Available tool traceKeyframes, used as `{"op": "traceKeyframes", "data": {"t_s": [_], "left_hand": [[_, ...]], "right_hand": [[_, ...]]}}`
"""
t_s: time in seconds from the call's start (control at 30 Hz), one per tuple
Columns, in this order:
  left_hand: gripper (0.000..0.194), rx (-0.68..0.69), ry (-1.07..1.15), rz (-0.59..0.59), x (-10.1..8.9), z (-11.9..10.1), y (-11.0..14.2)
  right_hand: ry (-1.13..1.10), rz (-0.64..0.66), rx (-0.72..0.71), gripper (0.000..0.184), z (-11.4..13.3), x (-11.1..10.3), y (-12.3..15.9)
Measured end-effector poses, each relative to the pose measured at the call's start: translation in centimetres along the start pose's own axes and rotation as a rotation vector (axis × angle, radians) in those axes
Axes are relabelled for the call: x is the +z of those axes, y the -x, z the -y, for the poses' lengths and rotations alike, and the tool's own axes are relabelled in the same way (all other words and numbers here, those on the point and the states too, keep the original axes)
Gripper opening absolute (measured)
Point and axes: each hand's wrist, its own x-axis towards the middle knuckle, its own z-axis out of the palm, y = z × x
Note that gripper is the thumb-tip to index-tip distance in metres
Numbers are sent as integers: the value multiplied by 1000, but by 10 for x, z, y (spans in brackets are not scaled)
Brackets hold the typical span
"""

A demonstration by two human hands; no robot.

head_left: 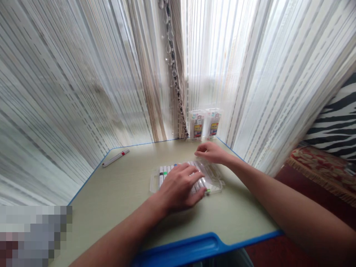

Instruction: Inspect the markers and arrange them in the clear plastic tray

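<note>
A clear plastic case (152, 181) lies on the table, holding a row of white markers (161, 178), some with coloured bands such as black and green. Over the markers lies my left hand (180, 187), palm down with its fingers stretched and slightly apart, hiding the middle of the row. My right hand (213, 152) is at the far side of the case, thumb and fingers curled together in a pinch. What sits between those fingertips, if anything, cannot be made out. To the left, apart from both hands, a white marker with red bands (115, 158) lies alone on the table.
The pale table (111, 207) has a blue edge and a blue tray lip (180, 248) at the front. Two clear upright boxes (197, 126) with yellow labels stand at the back. String curtains (83, 74) hang behind. A patterned, fringed seat (322, 170) is at the right.
</note>
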Motion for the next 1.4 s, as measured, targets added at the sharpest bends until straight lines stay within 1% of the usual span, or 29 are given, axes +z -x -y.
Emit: {"op": "traceKeyframes", "data": {"t_s": [0.03,0.1,0.2,0.27,0.37,0.4,0.47,0.57,0.8,1.0,1.17,1.4], "left_hand": [[29,-53,-6,-36,-3,5,0],[26,-197,-31,-146,-9,21,0],[25,-449,-32,-301,-16,54,5],[24,-616,-17,-322,-19,78,10],[26,-815,-25,-283,-21,106,21],[27,-868,-30,-275,-21,112,24],[29,-924,-39,-272,-20,120,28],[30,-937,-49,-258,-20,121,29],[29,-875,-127,-214,-20,114,25],[30,-899,-134,-180,-22,115,27],[30,-879,-112,-172,-22,114,27],[29,-907,-95,-155,-20,119,30]], "right_hand": [[6,-14,5,21,-1,0,-1],[9,-34,12,20,-3,-1,-1],[11,-61,14,18,-5,-1,-2],[15,-81,12,17,-5,-2,-1],[25,-114,5,16,-7,-2,-1],[29,-126,2,16,-7,-3,-2],[39,-151,-2,16,-8,-3,-2],[44,-186,-8,16,-9,-4,-3],[38,-216,-49,20,-6,-5,-2],[42,-208,-72,21,-2,-5,0],[32,-189,-97,22,3,-4,3],[0,-138,-178,25,0,0,4]]}}
